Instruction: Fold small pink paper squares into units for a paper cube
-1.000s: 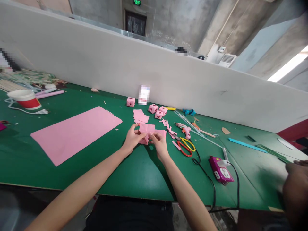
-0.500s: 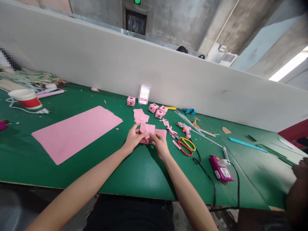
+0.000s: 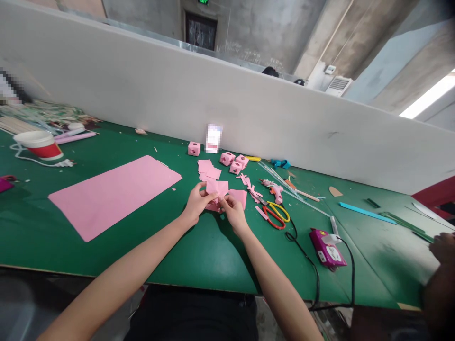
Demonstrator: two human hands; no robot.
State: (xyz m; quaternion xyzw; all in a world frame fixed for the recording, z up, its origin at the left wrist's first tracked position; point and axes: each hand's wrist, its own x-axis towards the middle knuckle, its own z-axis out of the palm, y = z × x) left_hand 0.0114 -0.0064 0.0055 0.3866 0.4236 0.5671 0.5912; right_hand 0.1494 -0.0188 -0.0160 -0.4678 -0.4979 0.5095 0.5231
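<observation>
My left hand and right hand each pinch the folded pink paper between thumb and fingers. The paper is located between both hands, over the green table.

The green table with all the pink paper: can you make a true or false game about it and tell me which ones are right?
1. The left hand and right hand both hold a folded pink paper piece. True.
2. The scissors with one red and one yellow handle lie left of the hands. False: the scissors lie to their right.
3. The large, flat pink paper sheet lies left of the hands. True.
4. The white cup with a coloured band has a blue band. False: the band is red.
5. The pink glue gun is in the right hand. False: the glue gun lies on the green table.
6. Four small pink paper boxes sit beyond the hands. True.
</observation>
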